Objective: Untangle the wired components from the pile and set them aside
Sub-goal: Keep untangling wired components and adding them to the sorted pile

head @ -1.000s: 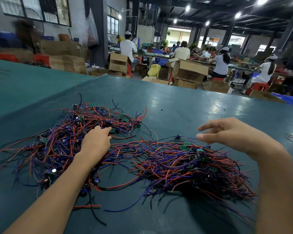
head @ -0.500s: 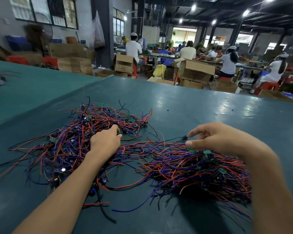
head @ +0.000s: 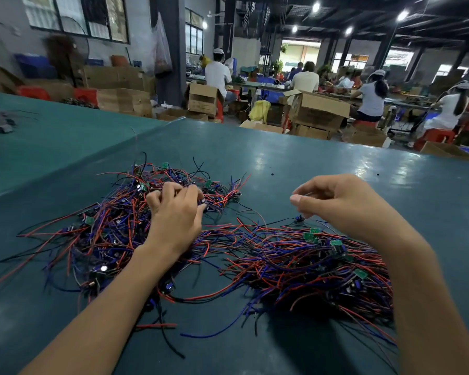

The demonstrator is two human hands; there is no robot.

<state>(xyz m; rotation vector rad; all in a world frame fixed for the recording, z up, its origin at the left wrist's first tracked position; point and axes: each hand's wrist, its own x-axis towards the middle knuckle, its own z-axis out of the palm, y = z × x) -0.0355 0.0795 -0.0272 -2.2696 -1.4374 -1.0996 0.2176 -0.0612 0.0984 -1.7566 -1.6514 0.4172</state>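
Your left hand point(head: 175, 212) is clenched into the tangled pile point(head: 114, 226) of red and blue wires on the green table point(head: 282, 158). Your right hand point(head: 336, 201) hovers half-curled above the sorted bundle point(head: 309, 266) just beside it; whether it pinches a wire, I cannot tell.

From my headset view, the table point(head: 295, 158) is a smooth, dark teal surface with a soft sheen, catching ceiling-light glare toward one o'clock. The wire pile point(head: 295, 263) shows slick plastic insulation in red, blue and black. At twelve o'clock, cardboard boxes point(head: 318, 115) look matt brown.
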